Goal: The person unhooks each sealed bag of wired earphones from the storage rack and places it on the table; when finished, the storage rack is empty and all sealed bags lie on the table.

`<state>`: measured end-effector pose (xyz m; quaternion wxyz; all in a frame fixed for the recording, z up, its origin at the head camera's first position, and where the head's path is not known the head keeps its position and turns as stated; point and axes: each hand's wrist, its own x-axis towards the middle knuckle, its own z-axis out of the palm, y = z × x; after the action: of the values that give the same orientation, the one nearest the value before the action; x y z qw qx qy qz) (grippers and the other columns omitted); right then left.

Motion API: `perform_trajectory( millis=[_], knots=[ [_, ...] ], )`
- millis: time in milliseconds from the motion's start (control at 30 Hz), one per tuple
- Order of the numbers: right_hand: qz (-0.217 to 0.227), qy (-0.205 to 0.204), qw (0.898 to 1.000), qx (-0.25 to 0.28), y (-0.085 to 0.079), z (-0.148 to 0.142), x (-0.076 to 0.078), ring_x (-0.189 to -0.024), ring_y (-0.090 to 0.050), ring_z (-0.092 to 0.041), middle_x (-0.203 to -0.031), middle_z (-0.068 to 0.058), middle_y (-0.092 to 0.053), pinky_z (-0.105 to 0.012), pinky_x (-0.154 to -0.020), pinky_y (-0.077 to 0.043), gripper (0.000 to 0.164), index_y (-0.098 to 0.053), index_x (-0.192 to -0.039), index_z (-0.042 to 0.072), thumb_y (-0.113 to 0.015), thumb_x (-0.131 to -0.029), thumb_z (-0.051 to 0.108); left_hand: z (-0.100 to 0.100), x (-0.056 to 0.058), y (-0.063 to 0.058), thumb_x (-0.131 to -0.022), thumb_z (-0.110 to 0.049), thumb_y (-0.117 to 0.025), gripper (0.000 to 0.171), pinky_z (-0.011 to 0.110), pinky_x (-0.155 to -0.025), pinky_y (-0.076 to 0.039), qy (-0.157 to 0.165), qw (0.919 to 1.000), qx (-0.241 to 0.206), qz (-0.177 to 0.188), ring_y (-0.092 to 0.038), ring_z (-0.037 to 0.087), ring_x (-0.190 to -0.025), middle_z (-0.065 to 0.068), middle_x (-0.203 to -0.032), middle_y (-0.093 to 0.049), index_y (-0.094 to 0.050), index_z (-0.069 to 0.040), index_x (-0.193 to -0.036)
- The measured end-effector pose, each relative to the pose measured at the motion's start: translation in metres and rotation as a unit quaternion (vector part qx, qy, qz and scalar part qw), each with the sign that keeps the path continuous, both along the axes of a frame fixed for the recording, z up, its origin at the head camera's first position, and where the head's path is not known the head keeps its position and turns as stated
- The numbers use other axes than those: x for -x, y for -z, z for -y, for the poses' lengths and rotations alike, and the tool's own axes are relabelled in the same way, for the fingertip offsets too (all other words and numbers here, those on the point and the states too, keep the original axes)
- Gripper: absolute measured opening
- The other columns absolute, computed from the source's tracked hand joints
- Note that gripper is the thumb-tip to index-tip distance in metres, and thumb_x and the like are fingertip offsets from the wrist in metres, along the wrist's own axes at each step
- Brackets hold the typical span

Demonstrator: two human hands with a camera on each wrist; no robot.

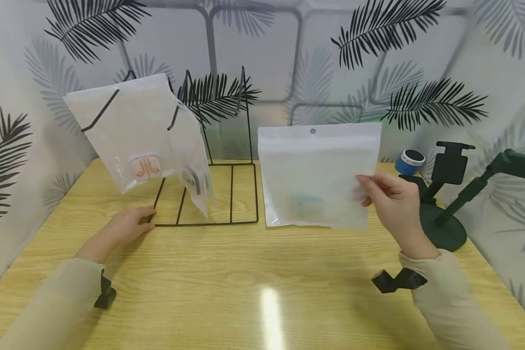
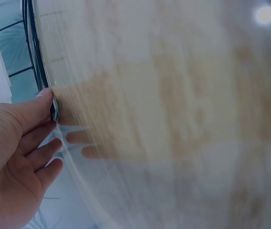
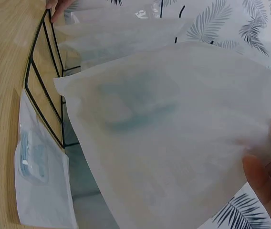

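Well, here is how I read it.
Pouch: my right hand (image 1: 395,206) pinches the frosted pouch (image 1: 317,177) by its right edge, upright above the worktop (image 1: 253,287), just right of the wire rack (image 1: 210,194).
Handling: I judge it light, floppy and slick; it holds a faint bluish item.
Hold: an edge, or beside the hang hole.
Left hand: my left hand (image 1: 129,224) rests with relaxed fingers against the rack's front corner.
Writing: none readable; a hung pouch (image 1: 131,131) shows an orange mark I can't read.
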<state>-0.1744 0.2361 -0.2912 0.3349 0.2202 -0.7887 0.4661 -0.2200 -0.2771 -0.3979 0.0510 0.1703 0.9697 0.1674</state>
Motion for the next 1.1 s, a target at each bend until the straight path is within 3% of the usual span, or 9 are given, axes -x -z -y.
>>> perform_trajectory(
  millis=[200,433,633,900,1100],
  knots=[
    [0.039,0.062,0.997,0.0,0.003,-0.03,0.007,-0.049,-0.054,-0.006,-0.067,0.01,-0.062,-0.012,-0.051,-0.048,0.01,-0.068,-0.091,-0.009,-0.063,-0.085,-0.002,0.001,0.0,-0.001,-0.09,-0.015,-0.06,0.046,0.06,-0.093,-0.034,-0.001,1.0,0.001,0.003,-0.04,0.051,-0.115,0.033,-0.128,-0.043,-0.048,0.011,-0.126],
    [0.067,0.106,0.992,0.008,0.009,-0.06,0.019,-0.046,-0.051,-0.006,-0.06,0.005,-0.059,-0.012,-0.045,-0.044,0.013,-0.068,-0.09,-0.008,-0.063,-0.087,0.003,0.001,0.001,-0.001,-0.089,-0.015,-0.06,0.045,0.06,-0.092,-0.035,0.002,1.0,-0.002,-0.002,-0.041,0.051,-0.113,0.033,-0.127,-0.044,-0.049,0.011,-0.125],
    [0.124,0.133,0.983,0.02,0.017,-0.086,0.032,-0.045,-0.052,-0.005,-0.058,0.005,-0.058,-0.012,-0.045,-0.045,0.016,-0.068,-0.093,-0.004,-0.063,-0.088,0.01,0.001,0.0,-0.002,-0.09,-0.015,-0.06,0.045,0.059,-0.092,-0.035,0.001,1.0,-0.003,-0.005,-0.041,0.051,-0.113,0.033,-0.127,-0.044,-0.049,0.011,-0.125],
    [0.235,0.165,0.958,-0.011,0.03,-0.117,0.052,-0.048,-0.05,-0.008,-0.065,0.008,-0.057,-0.017,-0.046,-0.046,0.042,-0.062,-0.108,-0.005,-0.059,-0.09,0.033,0.001,0.0,-0.001,-0.09,-0.014,-0.06,0.045,0.059,-0.092,-0.035,0.002,1.0,-0.002,-0.006,-0.041,0.051,-0.114,0.033,-0.127,-0.044,-0.049,0.011,-0.125],
    [0.291,0.186,0.938,0.023,0.056,-0.151,0.09,-0.049,-0.052,-0.012,-0.073,0.0,-0.061,-0.024,-0.04,-0.046,0.046,-0.062,-0.11,0.0,-0.061,-0.087,0.039,0.001,0.0,0.0,-0.089,-0.014,-0.061,0.045,0.059,-0.092,-0.035,0.002,1.0,0.001,-0.005,-0.042,0.05,-0.113,0.033,-0.126,-0.045,-0.049,0.011,-0.125]
  ],
)
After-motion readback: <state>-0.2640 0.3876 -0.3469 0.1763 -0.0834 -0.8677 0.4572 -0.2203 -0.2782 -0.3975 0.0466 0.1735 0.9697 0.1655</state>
